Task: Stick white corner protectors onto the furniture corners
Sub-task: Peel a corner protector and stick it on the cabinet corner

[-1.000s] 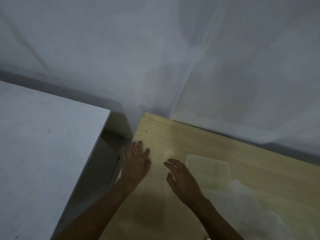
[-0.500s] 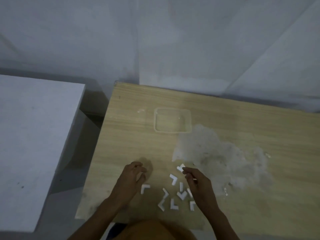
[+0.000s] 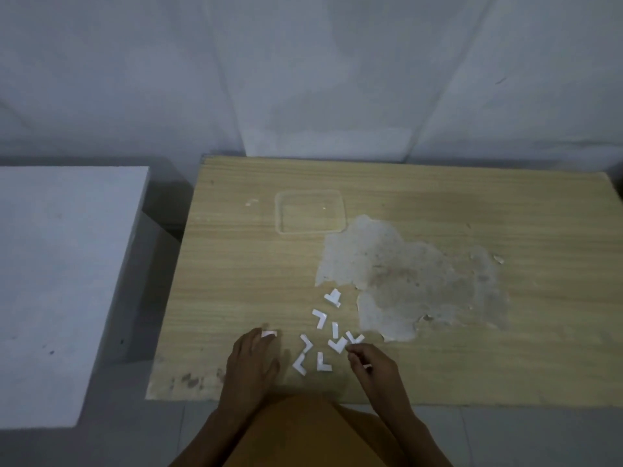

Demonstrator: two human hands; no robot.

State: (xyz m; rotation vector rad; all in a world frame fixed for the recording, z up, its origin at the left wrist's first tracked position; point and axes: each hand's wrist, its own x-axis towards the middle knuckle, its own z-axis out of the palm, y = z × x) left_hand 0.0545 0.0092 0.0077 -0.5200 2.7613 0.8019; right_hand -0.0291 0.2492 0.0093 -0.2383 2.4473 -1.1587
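Dim, flat, bluish light with no visible source and no glare. Soft shadow in the gap beside the pale wood-grain tabletop [image 3: 438,203], faint shadow under both hands. Picture soft and grainy throughout; straight edges bow toward the frame borders from the wide lens.

bench [image 3: 236,264]: light wood-grain top, centre of frame | worn pale patch [image 3: 414,281]: right of centre | clear plastic lid [image 3: 310,212]: upper centre, flat on top | white corner protectors [image 3: 323,335]: scattered loose, lower centre near front edge | white surface [image 3: 60,264]: left, apart
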